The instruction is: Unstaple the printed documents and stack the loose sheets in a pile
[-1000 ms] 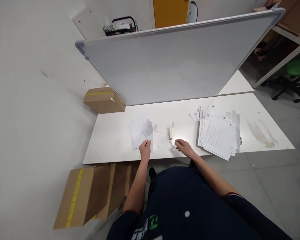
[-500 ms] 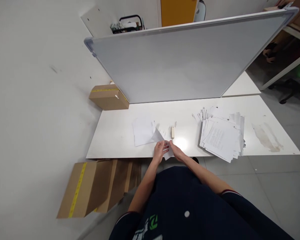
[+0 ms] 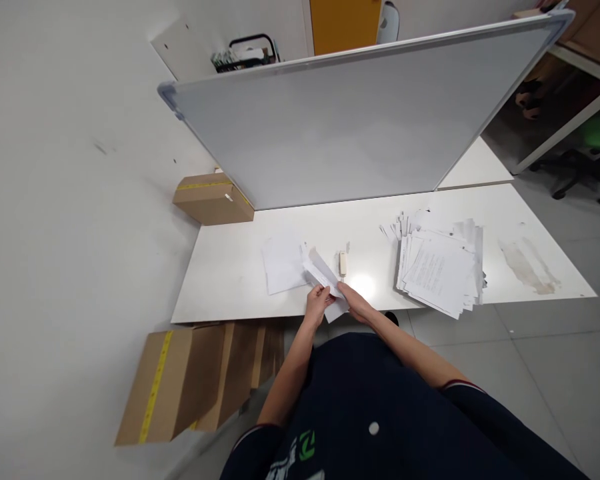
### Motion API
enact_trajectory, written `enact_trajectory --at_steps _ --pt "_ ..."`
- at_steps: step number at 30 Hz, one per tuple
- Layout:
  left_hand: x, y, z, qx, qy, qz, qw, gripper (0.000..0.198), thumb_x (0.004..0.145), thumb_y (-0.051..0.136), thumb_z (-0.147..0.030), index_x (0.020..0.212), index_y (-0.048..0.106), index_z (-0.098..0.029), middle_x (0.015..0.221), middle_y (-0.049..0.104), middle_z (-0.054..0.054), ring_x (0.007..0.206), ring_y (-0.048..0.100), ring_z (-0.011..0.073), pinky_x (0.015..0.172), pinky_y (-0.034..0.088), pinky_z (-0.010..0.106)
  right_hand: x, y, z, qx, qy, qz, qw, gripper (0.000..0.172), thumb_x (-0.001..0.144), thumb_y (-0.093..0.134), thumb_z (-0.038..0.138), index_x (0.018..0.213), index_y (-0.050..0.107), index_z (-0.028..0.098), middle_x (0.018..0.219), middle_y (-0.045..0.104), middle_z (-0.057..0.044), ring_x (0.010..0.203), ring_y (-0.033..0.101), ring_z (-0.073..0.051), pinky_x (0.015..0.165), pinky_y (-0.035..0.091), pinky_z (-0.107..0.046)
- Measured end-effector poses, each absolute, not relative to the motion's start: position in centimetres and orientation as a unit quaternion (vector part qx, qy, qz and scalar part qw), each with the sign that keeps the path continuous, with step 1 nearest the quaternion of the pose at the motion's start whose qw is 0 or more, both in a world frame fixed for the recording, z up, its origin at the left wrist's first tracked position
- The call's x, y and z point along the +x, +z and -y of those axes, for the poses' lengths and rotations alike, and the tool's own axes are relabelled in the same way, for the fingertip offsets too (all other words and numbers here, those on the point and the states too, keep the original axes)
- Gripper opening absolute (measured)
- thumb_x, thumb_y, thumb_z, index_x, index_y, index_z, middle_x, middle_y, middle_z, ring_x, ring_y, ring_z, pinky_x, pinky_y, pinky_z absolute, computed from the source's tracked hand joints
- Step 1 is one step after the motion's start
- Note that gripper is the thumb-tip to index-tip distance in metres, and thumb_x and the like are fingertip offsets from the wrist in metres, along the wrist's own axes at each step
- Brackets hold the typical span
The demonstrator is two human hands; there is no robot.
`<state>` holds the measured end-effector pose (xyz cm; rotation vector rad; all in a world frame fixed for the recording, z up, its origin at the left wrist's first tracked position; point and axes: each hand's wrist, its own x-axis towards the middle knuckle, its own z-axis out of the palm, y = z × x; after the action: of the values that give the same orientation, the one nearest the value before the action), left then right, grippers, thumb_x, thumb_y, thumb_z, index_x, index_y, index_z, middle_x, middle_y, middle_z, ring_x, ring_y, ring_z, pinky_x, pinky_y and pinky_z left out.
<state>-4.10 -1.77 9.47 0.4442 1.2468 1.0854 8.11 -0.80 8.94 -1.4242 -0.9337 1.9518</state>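
Near the table's front edge, my left hand [image 3: 318,303] is closed on a sheet of paper [image 3: 323,269]. From the other side my right hand [image 3: 354,301] grips the same sheet, which looks bent or folded; part of it hangs below the hands. Just beyond my right hand lies a small beige oblong object [image 3: 343,264], too small to name for certain. A few white sheets [image 3: 283,263] lie flat to the left of my hands. To the right is an untidy stack of printed papers [image 3: 437,270].
A large whiteboard [image 3: 360,120] stands along the back of the white table [image 3: 225,273]. One cardboard box [image 3: 213,200] sits at the table's back left, and further cardboard boxes [image 3: 180,387] stand below the left front edge. Small paper scraps [image 3: 390,230] lie by the stack.
The sheet has turned between my hands, and more of its upper part now opens toward the whiteboard. My left fingers have closed in on it. The view has shifted slightly.
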Motion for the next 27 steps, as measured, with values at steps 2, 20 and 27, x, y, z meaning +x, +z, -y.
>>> enact_trajectory --at_steps 2,20,27 --pt "-4.2 9.5 2.1 0.193 0.476 -0.551 0.658 0.024 0.059 0.066 -0.029 0.075 0.060 -0.013 0.070 0.063 0.003 0.065 0.058 0.0135 0.066 0.049 0.030 8.7 8.4 0.3 -0.541 0.725 0.337 0.260 0.043 0.078 0.050 0.041 0.115 0.053 0.021 0.098 0.065 -0.006 0.083 0.061 -0.020 0.068 0.049 -0.030" --pt "-8.2 6.8 3.7 0.156 0.394 -0.664 0.616 0.004 0.057 0.051 -0.017 0.057 0.046 -0.016 0.046 0.046 -0.002 0.041 0.044 0.0100 0.045 0.038 0.024 11.5 4.7 0.2 -0.576 0.734 0.257 0.254 0.044 0.083 0.036 0.050 0.087 0.057 0.012 0.072 0.065 -0.012 0.062 0.062 -0.020 0.058 0.051 -0.032" --pt "-8.5 4.0 3.9 0.211 0.300 -0.712 0.599 0.025 0.062 0.066 -0.032 0.050 0.048 -0.019 0.039 0.042 -0.001 0.048 0.050 0.0154 0.050 0.038 0.026 12.0 4.4 0.7 -0.563 0.724 0.313 0.245 0.034 0.067 0.063 0.027 0.098 0.056 0.014 0.079 0.067 -0.007 0.065 0.063 -0.019 0.060 0.051 -0.032"
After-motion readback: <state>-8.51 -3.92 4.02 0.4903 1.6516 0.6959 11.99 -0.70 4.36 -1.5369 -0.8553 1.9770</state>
